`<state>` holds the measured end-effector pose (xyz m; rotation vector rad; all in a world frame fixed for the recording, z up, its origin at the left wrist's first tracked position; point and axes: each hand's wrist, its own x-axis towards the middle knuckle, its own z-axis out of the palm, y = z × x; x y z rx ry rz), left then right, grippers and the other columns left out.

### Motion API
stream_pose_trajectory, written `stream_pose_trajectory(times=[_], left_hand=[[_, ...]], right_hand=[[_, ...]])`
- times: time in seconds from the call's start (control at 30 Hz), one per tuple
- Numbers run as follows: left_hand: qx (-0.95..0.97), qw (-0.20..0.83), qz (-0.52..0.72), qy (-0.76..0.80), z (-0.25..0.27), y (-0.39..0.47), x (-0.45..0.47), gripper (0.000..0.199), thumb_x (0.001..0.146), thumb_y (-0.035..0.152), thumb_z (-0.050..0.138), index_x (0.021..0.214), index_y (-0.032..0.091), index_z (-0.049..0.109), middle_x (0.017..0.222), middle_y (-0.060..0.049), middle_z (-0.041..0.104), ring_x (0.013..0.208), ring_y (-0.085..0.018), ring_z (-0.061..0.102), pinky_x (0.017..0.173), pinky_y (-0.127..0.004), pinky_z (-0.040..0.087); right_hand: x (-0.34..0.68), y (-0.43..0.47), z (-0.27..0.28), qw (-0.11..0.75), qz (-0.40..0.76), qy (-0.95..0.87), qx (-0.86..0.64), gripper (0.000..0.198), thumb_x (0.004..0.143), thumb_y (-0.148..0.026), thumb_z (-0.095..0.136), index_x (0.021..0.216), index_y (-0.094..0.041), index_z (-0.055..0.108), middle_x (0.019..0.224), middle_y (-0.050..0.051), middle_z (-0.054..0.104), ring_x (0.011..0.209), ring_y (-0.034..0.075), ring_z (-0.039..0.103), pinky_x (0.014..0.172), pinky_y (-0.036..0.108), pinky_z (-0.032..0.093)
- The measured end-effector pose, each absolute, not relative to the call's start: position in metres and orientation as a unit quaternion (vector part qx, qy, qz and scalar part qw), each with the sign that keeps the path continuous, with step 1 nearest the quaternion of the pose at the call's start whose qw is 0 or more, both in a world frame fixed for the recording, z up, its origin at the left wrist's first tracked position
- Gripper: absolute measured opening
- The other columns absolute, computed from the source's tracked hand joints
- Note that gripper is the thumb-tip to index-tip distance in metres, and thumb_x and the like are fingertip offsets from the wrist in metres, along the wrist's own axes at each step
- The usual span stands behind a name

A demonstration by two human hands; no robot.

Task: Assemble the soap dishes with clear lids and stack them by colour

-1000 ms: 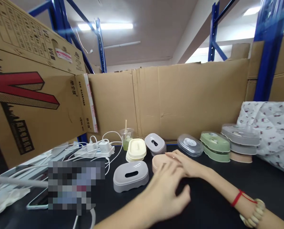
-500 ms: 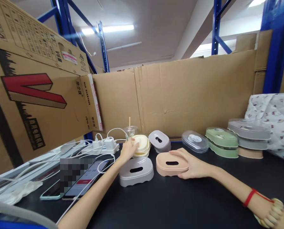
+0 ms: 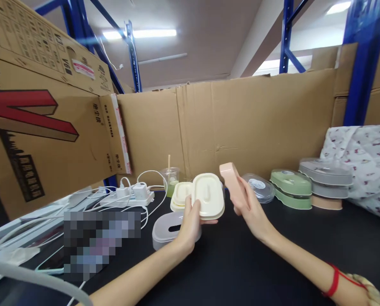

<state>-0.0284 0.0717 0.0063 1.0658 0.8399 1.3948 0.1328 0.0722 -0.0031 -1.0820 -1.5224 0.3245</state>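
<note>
Towards ten o'clock, we can read "V3" and "V6" on the cardboard box (image 3: 75, 155), which also bears a big red V (image 3: 21, 97) with a black panel (image 3: 33, 177) of Chinese characters at its six o'clock. Near four o'clock, we cannot make out the print on the clear lid's round label (image 3: 257, 183).

Cream lid (image 3: 213, 199) lifted in left grip (image 3: 191, 223); peach cover (image 3: 233, 185) raised, tilted.

L hand (image 3: 191, 221) & R hand (image 3: 248, 208): bare. R forearm (image 3: 295, 253): red cord bracelet (image 3: 334, 281); adj. bracelet w/ chunky cream beads (image 3: 372, 291).
</note>
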Motion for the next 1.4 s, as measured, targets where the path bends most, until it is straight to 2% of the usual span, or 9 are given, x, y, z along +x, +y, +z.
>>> stream_pose_trajectory(times=[0.1,0.27,0.4,0.57,0.77,1.0,1.13,1.3,1.4], left_hand=[[0.445,0.573,0.600,0.337,0.001,0.067,-0.027,0.031,0.086,0.026,0.047,0.114,0.022,0.036,0.126,-0.009,0.048,0.105,-0.018,0.055,0.077,-0.026,0.050],[0.478,0.616,0.561,0.279,0.004,0.061,-0.030,0.041,0.082,0.044,0.054,0.111,0.022,0.035,0.134,-0.009,0.042,0.117,-0.021,0.047,0.091,-0.031,0.045],[0.523,0.635,0.499,0.273,-0.009,0.053,-0.026,0.050,0.080,0.054,0.051,0.114,0.023,0.034,0.141,-0.007,0.033,0.124,-0.022,0.040,0.097,-0.033,0.040],[0.520,0.641,0.478,0.299,-0.026,0.044,-0.022,0.068,0.077,0.056,0.055,0.131,0.024,0.029,0.145,-0.005,0.026,0.132,-0.019,0.027,0.108,-0.028,0.026],[0.516,0.597,0.549,0.278,-0.017,0.045,-0.023,0.076,0.075,0.044,0.063,0.137,0.024,0.024,0.137,-0.008,0.039,0.124,-0.020,0.040,0.103,-0.028,0.035],[0.540,0.600,0.507,0.303,-0.021,0.044,-0.021,0.061,0.068,0.049,0.067,0.114,0.013,0.053,0.120,-0.012,0.054,0.110,-0.024,0.052,0.093,-0.030,0.043],[0.504,0.607,0.514,0.336,-0.020,0.042,-0.022,0.061,0.061,0.053,0.070,0.102,0.009,0.058,0.115,-0.014,0.057,0.104,-0.026,0.054,0.088,-0.031,0.045],[0.476,0.620,0.540,0.312,-0.014,0.045,-0.023,0.067,0.068,0.040,0.070,0.124,0.020,0.039,0.127,-0.011,0.050,0.109,-0.023,0.053,0.079,-0.027,0.049],[0.441,0.630,0.556,0.316,-0.014,0.047,-0.024,0.076,0.066,0.035,0.071,0.129,0.024,0.030,0.125,-0.009,0.051,0.105,-0.021,0.055,0.078,-0.028,0.049]], right_hand=[[0.129,0.067,-0.004,0.543,0.164,-0.651,-0.505,0.087,0.065,-0.061,0.052,0.136,-0.021,0.025,0.140,0.012,0.029,0.130,0.028,0.025,0.103,0.047,0.026],[0.123,0.059,-0.001,0.484,0.176,-0.640,-0.570,0.107,0.048,-0.055,0.066,0.137,-0.013,0.024,0.138,0.016,0.030,0.128,0.032,0.026,0.103,0.049,0.024],[0.115,0.055,-0.002,0.469,0.155,-0.654,-0.572,0.097,0.048,-0.050,0.067,0.132,-0.015,0.034,0.130,0.014,0.039,0.123,0.031,0.033,0.103,0.047,0.026],[0.107,0.044,-0.008,0.409,0.090,-0.718,-0.557,0.095,0.051,-0.042,0.068,0.135,-0.021,0.028,0.129,0.011,0.036,0.118,0.029,0.035,0.096,0.046,0.034],[0.108,0.040,-0.004,0.412,0.146,-0.688,-0.580,0.090,0.054,-0.048,0.067,0.132,-0.024,0.029,0.122,0.009,0.039,0.114,0.027,0.038,0.091,0.044,0.038],[0.111,0.038,-0.001,0.437,0.169,-0.672,-0.573,0.095,0.049,-0.048,0.072,0.131,-0.026,0.031,0.124,0.007,0.039,0.116,0.024,0.038,0.093,0.041,0.038],[0.113,0.038,-0.001,0.439,0.210,-0.683,-0.545,0.093,0.049,-0.043,0.072,0.131,-0.023,0.033,0.124,0.010,0.040,0.117,0.026,0.039,0.095,0.043,0.037],[0.118,0.045,-0.002,0.498,0.354,-0.680,-0.406,0.091,0.061,-0.044,0.067,0.136,-0.018,0.021,0.138,0.013,0.032,0.126,0.024,0.034,0.103,0.041,0.031],[0.119,0.049,-0.001,0.525,0.456,-0.621,-0.362,0.080,0.067,-0.048,0.062,0.132,-0.019,0.027,0.134,0.012,0.041,0.123,0.022,0.041,0.102,0.037,0.034]])
